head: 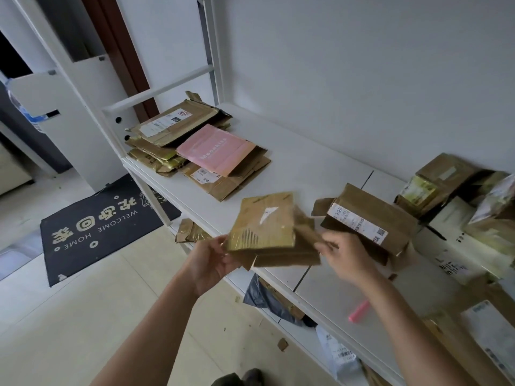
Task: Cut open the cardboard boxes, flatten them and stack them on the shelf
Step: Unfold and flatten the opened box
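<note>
I had the flattened box [267,227] pinched between both hands – left hand [207,263], right hand [345,254] – above the white shelf [306,162]. Flat stack [195,151] sat far left, 1 pink cutter [358,311] nearby, doormat [103,227] on tile floor.

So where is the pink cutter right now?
In the head view the pink cutter lies on the white shelf, lower right, untouched, just beyond the right forearm.

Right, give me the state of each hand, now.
Left hand: closed in a grip on the flattened cardboard box, at its left edge.
Right hand: closed in a grip on the same box's right flap.
</note>
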`<state>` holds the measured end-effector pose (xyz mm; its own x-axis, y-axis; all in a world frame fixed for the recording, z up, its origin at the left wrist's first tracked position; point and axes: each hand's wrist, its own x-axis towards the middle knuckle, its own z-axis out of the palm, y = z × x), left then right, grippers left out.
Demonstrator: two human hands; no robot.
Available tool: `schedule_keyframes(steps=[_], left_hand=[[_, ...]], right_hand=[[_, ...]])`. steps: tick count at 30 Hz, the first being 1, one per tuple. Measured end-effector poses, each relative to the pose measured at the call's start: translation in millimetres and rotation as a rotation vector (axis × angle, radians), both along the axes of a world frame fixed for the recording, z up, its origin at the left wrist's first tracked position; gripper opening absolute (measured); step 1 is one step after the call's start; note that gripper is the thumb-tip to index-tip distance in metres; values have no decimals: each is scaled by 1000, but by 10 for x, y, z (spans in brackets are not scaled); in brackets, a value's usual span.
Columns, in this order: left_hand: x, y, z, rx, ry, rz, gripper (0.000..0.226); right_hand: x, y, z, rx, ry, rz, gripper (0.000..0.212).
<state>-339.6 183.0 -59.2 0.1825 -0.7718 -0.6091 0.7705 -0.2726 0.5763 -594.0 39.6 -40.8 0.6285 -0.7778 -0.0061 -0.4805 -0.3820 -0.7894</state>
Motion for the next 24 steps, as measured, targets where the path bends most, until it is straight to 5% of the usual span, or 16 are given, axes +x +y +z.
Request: schedule_keyframes(steps=[2,9,13,17,24], left_hand=[[65,93,-102,68,8,15,45],[-92,22,-306,431,-655,-109,18],[-165,-63,-381,529,-663,-92,11],[-202,-56,-437,571,-684,-98,13],[-130,-128,-516,547,-723,-173,13]], right_hand=[[-6,92,-217,61,248,94,37],[204,158,-404,45,480,130,33],[575,190,-476,-2,418,80,51],[752,360,-814,-111,647,156,70],[725,440,-1040,-373,732,107,72]])
